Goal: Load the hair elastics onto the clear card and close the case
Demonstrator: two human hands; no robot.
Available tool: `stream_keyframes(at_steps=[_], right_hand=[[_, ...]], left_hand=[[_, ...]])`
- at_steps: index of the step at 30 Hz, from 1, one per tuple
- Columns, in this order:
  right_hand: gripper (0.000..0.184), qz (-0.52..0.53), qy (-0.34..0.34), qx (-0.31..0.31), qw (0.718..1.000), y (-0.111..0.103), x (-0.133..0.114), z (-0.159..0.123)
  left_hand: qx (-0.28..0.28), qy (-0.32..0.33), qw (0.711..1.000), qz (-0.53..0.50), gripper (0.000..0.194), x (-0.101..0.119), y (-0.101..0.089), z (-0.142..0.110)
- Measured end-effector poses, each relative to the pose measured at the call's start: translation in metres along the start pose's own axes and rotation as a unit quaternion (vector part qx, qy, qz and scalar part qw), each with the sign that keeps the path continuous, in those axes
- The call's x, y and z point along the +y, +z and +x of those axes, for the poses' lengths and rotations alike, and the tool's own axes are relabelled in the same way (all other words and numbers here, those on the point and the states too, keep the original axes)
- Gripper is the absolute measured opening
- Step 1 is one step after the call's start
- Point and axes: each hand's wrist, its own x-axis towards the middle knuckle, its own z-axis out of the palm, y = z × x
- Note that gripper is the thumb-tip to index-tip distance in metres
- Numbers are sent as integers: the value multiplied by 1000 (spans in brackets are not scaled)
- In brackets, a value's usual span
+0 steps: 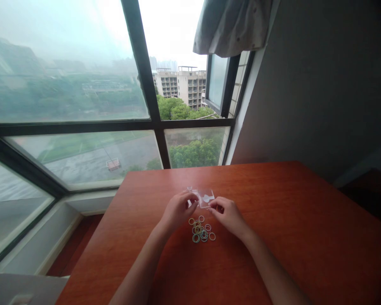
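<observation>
A small clear plastic box [206,197], its two halves apparently folded open, lies on the reddish-brown table between my hands. My left hand [180,209] is at its left part, thumb and fingers closed on the edge there. With a pinch, my right hand [226,212] holds the right half's near corner. A pale shape, perhaps a label, shows through that half. Just below the box is a loose pile of thin rings [197,229] that look like hair ties, in yellow, green, blue and pale shades. My fingers partly cover the box's left part.
The wooden table [288,228] extends to both sides of my arms. Beyond its far edge stand dark-framed windows [155,123], one pane swung outward. A grey curtain [233,25] hangs at the upper right, beside a plain wall [307,93].
</observation>
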Motion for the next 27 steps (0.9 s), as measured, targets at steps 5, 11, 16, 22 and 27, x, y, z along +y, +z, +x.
stream_keyframes(at_steps=[5, 11, 16, 22, 27], right_hand=[[15, 41, 18, 19, 999, 1, 0, 0], [15, 49, 28, 6, 998, 3, 0, 0], [10, 30, 36, 6, 999, 5, 4, 0], [6, -19, 15, -21, 999, 12, 6, -2], [6, -31, 5, -39, 999, 16, 8, -3]], left_hand=[[-64, 25, 997, -31, 13, 9, 14, -1], [-44, 17, 999, -9, 13, 6, 17, 0], [78, -72, 993, 43, 13, -17, 5, 0], [130, -144, 975, 112, 15, -41, -4, -1], [119, -151, 974, 123, 16, -42, -2, -1]])
